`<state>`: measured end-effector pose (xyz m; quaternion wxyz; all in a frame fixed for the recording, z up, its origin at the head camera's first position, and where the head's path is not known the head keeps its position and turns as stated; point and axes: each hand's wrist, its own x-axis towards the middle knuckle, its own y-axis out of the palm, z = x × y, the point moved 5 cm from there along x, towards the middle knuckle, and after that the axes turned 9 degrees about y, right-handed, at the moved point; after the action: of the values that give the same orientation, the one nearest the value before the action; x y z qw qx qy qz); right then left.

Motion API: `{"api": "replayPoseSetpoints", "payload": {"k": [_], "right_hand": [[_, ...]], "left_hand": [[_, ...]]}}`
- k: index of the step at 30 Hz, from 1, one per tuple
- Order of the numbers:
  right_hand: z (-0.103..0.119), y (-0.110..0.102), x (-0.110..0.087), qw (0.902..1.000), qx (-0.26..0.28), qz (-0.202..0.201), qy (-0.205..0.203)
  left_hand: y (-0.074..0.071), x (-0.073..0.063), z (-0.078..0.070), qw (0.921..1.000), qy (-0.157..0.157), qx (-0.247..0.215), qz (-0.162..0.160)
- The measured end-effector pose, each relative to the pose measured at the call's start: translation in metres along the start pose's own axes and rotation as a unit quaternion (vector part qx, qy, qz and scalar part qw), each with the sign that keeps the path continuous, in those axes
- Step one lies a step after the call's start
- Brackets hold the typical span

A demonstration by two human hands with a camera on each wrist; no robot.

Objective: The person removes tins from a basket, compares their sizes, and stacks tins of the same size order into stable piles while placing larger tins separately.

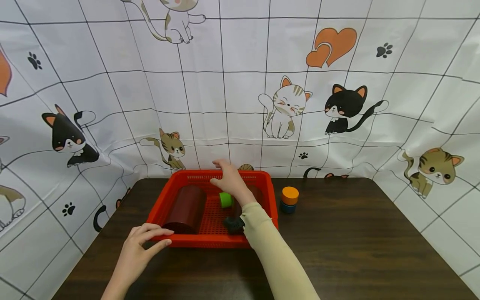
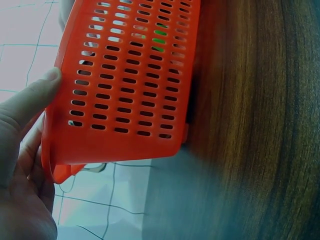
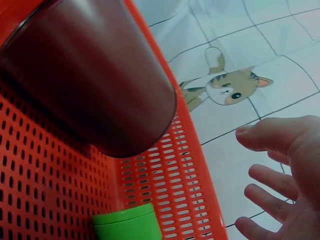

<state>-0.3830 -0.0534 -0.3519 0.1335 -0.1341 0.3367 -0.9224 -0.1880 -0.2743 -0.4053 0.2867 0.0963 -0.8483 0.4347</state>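
A red plastic basket with slotted walls sits on the table. My left hand pinches its front rim near the left corner, thumb outside and fingers over the edge, as the left wrist view shows too. Above the back part of the basket my right hand is spread, holding nothing; in the right wrist view its fingers are apart. Inside lie a dark red cylinder on the left, a small green round container and a dark object near the front. Another dark red cylinder is mostly behind my right forearm.
Right of the basket, an orange round piece stands on a blue one. The dark wooden table reaches back to a white sheet printed with cats and grid lines.
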Motion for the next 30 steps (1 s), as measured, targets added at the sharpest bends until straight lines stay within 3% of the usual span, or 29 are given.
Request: {"api": "replayPoseSetpoints", "payload": {"k": [7, 16, 22, 30], "right_hand": [[-0.002, 0.013, 0.001, 0.9976, -0.037, 0.056, 0.018], [-0.01, 0.018, 0.002, 0.9883, -0.114, 0.099, 0.022], [-0.017, 0.019, 0.003, 0.9798, -0.145, 0.133, 0.036], [-0.019, 0.021, 0.005, 0.9615, -0.201, 0.179, 0.055]], "left_hand": [[0.0, 0.0, 0.001, 1.0, -0.003, 0.001, -0.001], [0.0, 0.001, 0.001, 1.0, -0.003, 0.004, -0.001], [0.001, 0.0, 0.002, 1.0, -0.001, 0.001, 0.0], [0.001, 0.0, 0.002, 1.0, -0.008, 0.0, 0.004]]}}
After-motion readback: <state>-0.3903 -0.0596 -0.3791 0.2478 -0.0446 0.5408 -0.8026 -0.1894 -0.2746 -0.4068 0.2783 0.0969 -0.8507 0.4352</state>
